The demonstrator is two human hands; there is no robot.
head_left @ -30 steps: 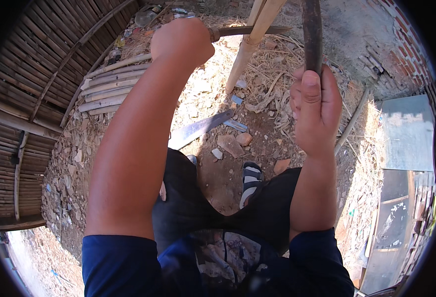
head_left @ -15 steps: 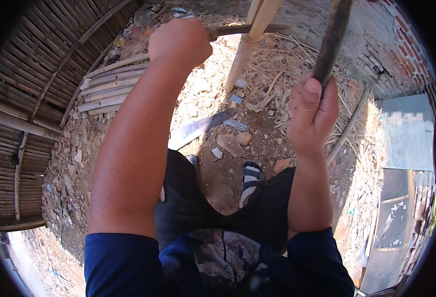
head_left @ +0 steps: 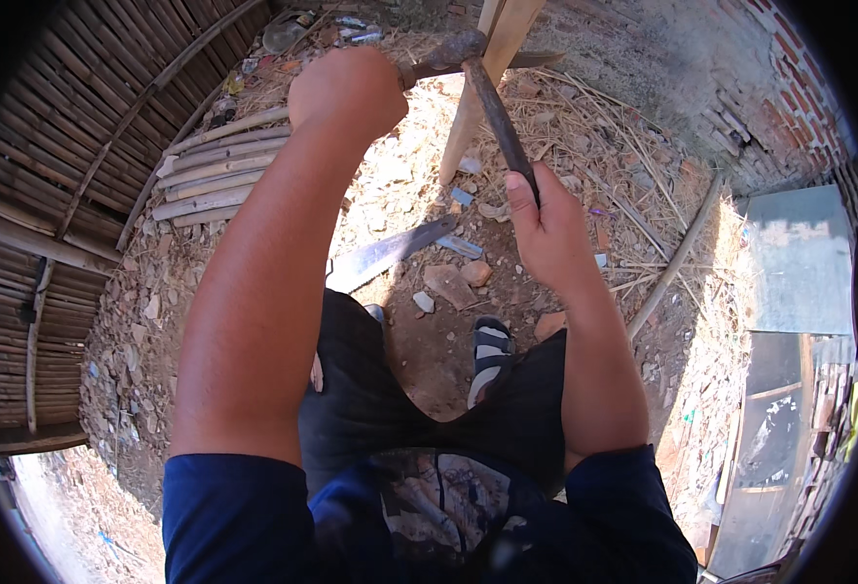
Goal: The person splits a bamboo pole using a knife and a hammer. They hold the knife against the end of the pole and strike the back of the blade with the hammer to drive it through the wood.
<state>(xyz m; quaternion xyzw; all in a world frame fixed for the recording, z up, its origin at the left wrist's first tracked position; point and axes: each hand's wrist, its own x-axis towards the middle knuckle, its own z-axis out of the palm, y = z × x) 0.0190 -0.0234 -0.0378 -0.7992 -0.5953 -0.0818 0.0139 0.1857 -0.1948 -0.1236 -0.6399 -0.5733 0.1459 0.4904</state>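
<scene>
- Presently, we see the left hand (head_left: 346, 92) clenched on the knife (head_left: 433, 68), blade crossing the pale pole (head_left: 463, 127).
- We note the right hand (head_left: 549, 226) grasping the hammer (head_left: 498, 115), its head at the blade.

Head camera: left fisheye of a worn pair, looking steeply down
Sleeves (head_left: 234, 506): nearest, at lower edge
Ground (head_left: 434, 346): farther, mid-view
Brick wall (head_left: 806, 73): farther, curving along right rim

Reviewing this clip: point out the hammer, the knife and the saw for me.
Hammer (head_left: 501, 120): head view, on the middle of its handle.
Knife (head_left: 537, 59): head view, on the blade near its tip.
Saw (head_left: 388, 257): head view, on the middle of its blade.
</scene>
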